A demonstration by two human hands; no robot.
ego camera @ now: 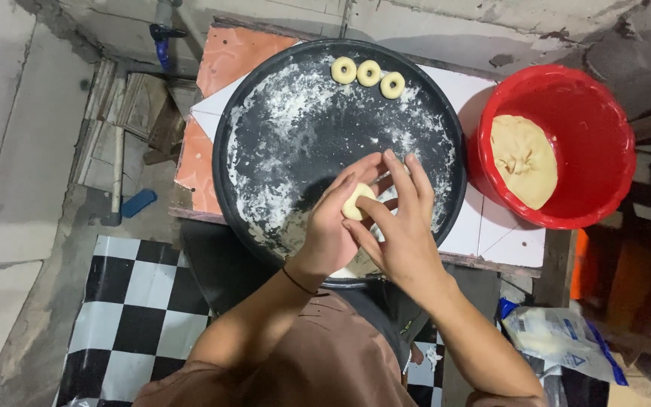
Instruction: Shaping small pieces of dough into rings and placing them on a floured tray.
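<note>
Here, both sets of fingers close on one small dough ball (357,202), pale and smooth, held just above the near part of a tray (265,98). The left hand (333,226) cups it from the left, fingers curled around its side; the right hand (404,226) covers it from the right, fingers (401,181) laid long and close together over its top edge. The two hands touch around the ball.

The tray is round, black and dusted with white flour, thickest along its left side and near the hands. At its far rim lie three dough rings (368,74) in a short row, close beside each other, well apart from the hands.

The tray rests on a tiled table (491,234) of white and orange tiles. Just right of the tray stands a red bucket (597,120) with a lump of dough (525,160) inside. A plastic bag (559,339) lies lower right, and a checkered floor (137,301) shows lower left.
</note>
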